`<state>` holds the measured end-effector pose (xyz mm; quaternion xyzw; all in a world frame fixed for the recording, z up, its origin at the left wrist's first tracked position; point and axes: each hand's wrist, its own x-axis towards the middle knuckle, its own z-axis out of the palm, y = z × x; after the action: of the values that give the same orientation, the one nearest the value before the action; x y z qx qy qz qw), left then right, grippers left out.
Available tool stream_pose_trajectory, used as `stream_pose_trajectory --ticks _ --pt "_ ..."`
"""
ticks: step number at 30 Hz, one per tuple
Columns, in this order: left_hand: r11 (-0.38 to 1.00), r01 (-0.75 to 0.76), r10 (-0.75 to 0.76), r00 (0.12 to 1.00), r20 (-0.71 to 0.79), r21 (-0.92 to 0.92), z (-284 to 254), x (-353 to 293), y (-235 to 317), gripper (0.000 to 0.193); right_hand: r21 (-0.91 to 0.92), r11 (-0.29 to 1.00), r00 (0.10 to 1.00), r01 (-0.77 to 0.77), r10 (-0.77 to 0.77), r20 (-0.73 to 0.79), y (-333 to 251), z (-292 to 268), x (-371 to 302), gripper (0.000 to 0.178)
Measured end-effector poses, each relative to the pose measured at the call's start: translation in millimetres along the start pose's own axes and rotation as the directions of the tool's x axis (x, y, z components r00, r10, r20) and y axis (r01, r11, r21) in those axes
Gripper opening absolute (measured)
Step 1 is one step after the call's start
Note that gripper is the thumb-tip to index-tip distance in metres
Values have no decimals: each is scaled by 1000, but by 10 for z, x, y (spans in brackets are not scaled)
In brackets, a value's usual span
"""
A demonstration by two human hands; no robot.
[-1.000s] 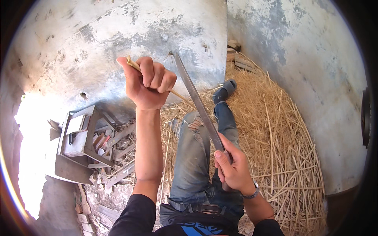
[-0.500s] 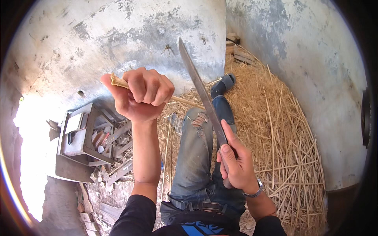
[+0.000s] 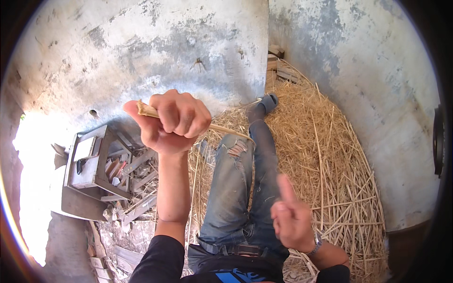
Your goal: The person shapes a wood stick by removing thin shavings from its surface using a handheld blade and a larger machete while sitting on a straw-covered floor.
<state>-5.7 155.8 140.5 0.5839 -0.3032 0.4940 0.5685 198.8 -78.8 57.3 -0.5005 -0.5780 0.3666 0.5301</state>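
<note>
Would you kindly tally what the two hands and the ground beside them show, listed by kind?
Hands: 2 (left hand, right hand)
Thin cane strip held in the left hand: 1
Wristwatch on the right wrist: 1
Small wooden stool lying tipped among scrap wood: 1
Heap of straw: 1
Total: 6

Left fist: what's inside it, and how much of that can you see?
The left hand is closed around a thin pale stick. One blunt end juts out by the thumb and a slim length trails toward the knee; the middle is covered by the fingers.
</note>
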Motion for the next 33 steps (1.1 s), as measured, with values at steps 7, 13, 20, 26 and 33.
stream_pose_trajectory --ticks 7,13,20,26,33 --pt "1000 18 -18 999 -44 19 45 -97 29 67 234 972 960 -19 83 -266 -156 -20 20 58" --pt "999 34 -34 999 31 -22 50 -25 55 67 63 994 996 -93 94 -4 -11 -112 46 56" --pt "999 24 -25 999 -38 -21 -11 -27 4 67 144 990 997 7 3 -72 -101 -11 28 55" --pt "999 16 -14 998 -56 29 -55 -144 130 67 312 950 960 15 74 -272 -303 -196 113 62" --pt "998 52 -54 996 -69 -28 -134 -132 108 72 225 899 923 -377 384 12 -238 -237 150 61"
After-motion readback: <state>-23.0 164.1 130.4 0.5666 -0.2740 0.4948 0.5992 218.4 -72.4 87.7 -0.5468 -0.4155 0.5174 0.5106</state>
